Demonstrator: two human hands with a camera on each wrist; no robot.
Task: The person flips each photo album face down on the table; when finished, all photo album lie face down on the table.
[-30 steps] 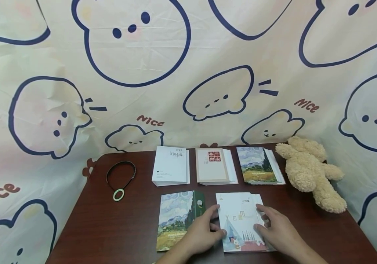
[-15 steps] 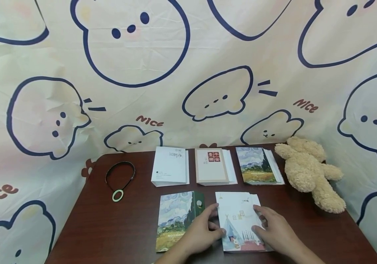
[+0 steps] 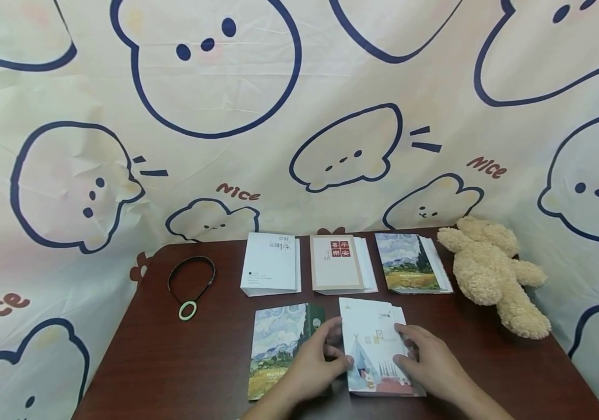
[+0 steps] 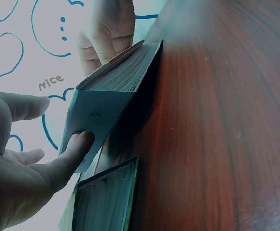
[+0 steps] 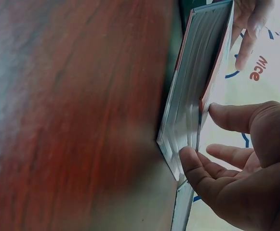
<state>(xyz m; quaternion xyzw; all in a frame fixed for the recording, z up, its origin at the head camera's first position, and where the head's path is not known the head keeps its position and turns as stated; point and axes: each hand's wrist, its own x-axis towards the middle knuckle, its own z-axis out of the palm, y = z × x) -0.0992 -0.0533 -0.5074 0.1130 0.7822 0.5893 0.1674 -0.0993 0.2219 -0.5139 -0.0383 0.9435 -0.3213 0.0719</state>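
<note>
A white photo album (image 3: 378,350) with a blue tent drawing lies between my two hands near the table's front. My left hand (image 3: 312,364) is at its left side; in the left wrist view one fingertip (image 4: 84,142) presses the spine, while another finger stays apart from it. From the other side, my right hand (image 3: 430,361) holds the right edge. In the right wrist view one digit meets the cover and another the page edges (image 5: 190,72). Left of it, partly behind my left hand, lies a landscape-painted photo album (image 3: 278,344).
Along the back stand a pale blue-white album (image 3: 270,262), a beige album with red squares (image 3: 337,265) and another landscape album (image 3: 406,262). A teddy bear (image 3: 488,274) lies at the right. A black cord with a green ring (image 3: 188,310) is at the left.
The white album has shifted a little left and away from me, with both hands moving along. The other albums, the bear and the cord stay put.
</note>
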